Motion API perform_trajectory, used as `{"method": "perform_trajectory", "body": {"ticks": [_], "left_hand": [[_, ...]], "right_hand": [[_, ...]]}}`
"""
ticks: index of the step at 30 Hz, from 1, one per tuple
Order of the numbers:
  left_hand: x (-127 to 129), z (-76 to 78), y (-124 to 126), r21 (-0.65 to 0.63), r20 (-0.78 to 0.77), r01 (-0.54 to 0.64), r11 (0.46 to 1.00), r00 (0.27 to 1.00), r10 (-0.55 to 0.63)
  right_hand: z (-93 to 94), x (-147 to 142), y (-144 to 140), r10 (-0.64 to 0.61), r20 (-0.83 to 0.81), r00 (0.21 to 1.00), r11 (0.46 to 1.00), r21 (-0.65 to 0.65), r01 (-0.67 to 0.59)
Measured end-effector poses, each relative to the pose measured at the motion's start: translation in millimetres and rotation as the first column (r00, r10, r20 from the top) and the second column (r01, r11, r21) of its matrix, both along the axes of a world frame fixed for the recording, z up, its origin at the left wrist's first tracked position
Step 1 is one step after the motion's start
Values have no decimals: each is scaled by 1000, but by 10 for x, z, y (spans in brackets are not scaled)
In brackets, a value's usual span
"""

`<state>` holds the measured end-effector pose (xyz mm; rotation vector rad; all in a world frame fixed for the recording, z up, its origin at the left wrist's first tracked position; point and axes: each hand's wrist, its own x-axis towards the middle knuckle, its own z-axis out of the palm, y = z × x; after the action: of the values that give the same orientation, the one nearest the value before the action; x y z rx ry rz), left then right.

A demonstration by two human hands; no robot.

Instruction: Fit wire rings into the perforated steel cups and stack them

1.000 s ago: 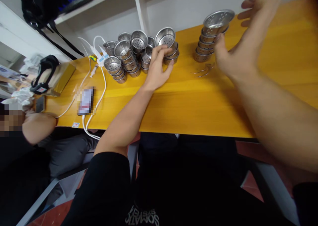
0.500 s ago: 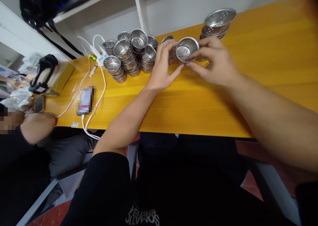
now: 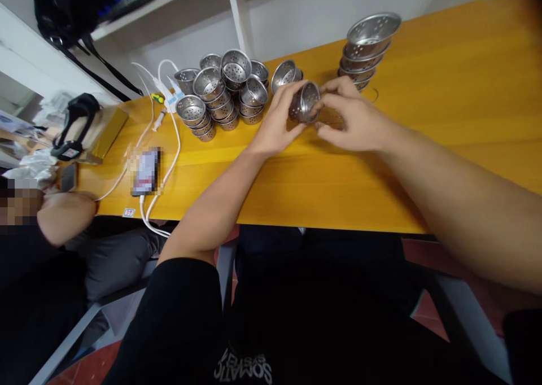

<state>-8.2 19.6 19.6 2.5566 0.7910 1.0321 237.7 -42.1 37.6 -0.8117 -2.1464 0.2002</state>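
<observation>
Steel perforated cups [image 3: 220,94] sit nested in piles at my 11 o'clock, stacked to save bench space. Left hand [image 3: 275,126] pinches one strainer cup [image 3: 304,101] at 12 o'clock, tipped on its side; right hand [image 3: 358,121] pinches its far side to steady it. Taller stack [image 3: 366,49] at 1 o'clock, on the orange table [image 3: 444,108].

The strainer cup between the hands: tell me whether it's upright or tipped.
Tipped. The strainer cup lies sideways, mouth facing right, held between left hand and right hand.
</observation>
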Motion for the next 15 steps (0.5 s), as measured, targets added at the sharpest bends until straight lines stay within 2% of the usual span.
{"method": "perform_trajectory", "body": {"ticks": [3,6,9,15], "left_hand": [[-9,37,-43,-19,-9,-10,1000,1000,9],[8,103,-137,-37,-71,-53,998,996,50],[37,151,-207,-40,-127,-67,997,990,61],[55,179,-236,-37,-140,-48,998,989,42]], "right_hand": [[27,9,-12,-65,-32,997,998,5,65],[47,2,-38,-133,-56,990,987,-99,127],[61,-17,-60,-138,-79,987,969,-219,118],[102,-42,-68,-146,-179,973,927,-369,71]]}}
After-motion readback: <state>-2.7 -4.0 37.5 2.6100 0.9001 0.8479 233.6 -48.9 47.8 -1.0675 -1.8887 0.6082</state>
